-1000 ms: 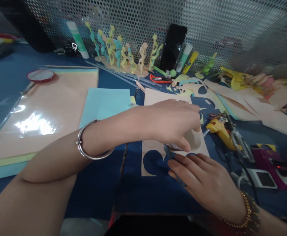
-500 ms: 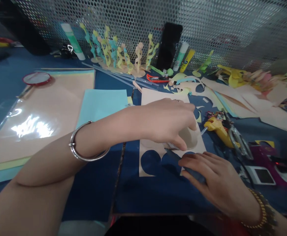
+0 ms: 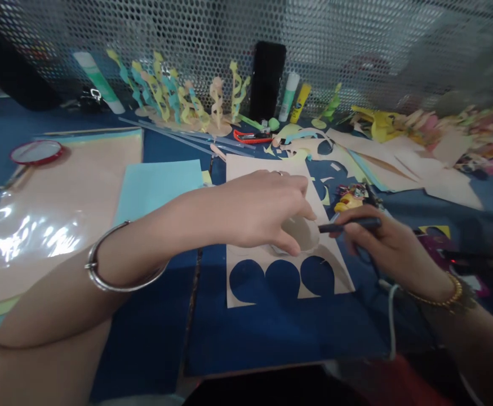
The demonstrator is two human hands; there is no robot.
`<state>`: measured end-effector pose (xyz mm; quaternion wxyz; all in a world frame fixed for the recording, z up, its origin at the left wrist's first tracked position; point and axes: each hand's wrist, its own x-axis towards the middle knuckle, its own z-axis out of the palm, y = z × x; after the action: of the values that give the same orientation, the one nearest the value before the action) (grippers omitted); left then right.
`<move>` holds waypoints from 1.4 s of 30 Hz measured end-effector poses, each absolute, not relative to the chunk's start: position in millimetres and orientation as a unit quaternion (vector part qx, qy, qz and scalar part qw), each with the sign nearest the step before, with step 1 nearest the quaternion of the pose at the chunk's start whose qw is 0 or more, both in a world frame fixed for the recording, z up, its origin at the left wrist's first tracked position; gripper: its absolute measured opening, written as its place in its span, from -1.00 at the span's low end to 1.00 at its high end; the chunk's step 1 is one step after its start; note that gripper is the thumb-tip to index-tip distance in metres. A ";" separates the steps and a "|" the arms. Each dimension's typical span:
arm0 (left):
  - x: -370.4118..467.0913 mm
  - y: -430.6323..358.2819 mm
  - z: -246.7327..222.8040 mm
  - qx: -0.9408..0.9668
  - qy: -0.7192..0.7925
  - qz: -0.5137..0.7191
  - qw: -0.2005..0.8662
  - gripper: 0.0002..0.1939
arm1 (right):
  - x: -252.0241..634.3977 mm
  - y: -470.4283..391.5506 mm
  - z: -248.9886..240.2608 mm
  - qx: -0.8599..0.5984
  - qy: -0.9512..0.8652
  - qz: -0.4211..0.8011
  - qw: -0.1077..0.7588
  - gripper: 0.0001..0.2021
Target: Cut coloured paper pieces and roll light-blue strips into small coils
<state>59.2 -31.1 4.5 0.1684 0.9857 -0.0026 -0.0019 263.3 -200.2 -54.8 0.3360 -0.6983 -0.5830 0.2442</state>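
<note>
A beige sheet of paper (image 3: 246,256) lies on the dark blue table, with several round holes cut along its near edge. My left hand (image 3: 267,208) reaches across the sheet and grips a round translucent container (image 3: 303,231) standing on it, thumb at the near side and fingers over the far side. Part of the container is hidden under the palm. In my right hand (image 3: 381,248) is a dark pen (image 3: 371,224), its tip at the container's right side. I cannot tell whether the tip touches the paper.
A light blue sheet (image 3: 157,180) and a plastic-covered stack of paper (image 3: 81,197) lie left. Behind stand spiral paper plants (image 3: 170,96), a phone (image 3: 267,79) and glue sticks (image 3: 289,96). A red cutter (image 3: 252,137) and paper scraps lie nearer. A yellow glue gun (image 3: 350,202) sits right, partly hidden.
My right hand has moved up and away from the sheet's near edge, bringing the pen to the container's right side. The cut holes are now uncovered. My left hand keeps its grip; the view has shifted.
</note>
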 end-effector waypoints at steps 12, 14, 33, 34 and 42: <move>68.5 -32.9 11.5 0.979 0.059 -0.078 0.177 -0.56 | 260.9 -202.4 -41.5 -0.659 -0.617 0.236 0.358 -0.85; 70.7 -36.9 13.5 0.976 0.108 -0.106 0.159 -0.61 | 260.6 -199.9 -45.7 -0.644 -0.635 0.250 0.345 -0.83; 71.0 -42.9 8.8 0.967 0.165 -0.062 0.184 -0.59 | 267.4 -201.8 -54.2 -0.588 -0.697 0.226 0.341 -0.82; 71.0 -43.4 9.4 0.968 0.162 -0.064 0.178 -0.59 | 270.4 -202.2 -51.7 -0.599 -0.675 0.229 0.366 -0.81; 65.6 -50.3 15.7 0.967 0.170 -0.047 0.182 -0.58 | 275.7 -215.1 -61.8 -0.643 -0.697 0.160 0.275 -0.76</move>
<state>65.6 -50.3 15.7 0.1819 0.9674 0.1699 -0.0468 275.7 -215.1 -61.8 0.2752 -0.6429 -0.6967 0.1600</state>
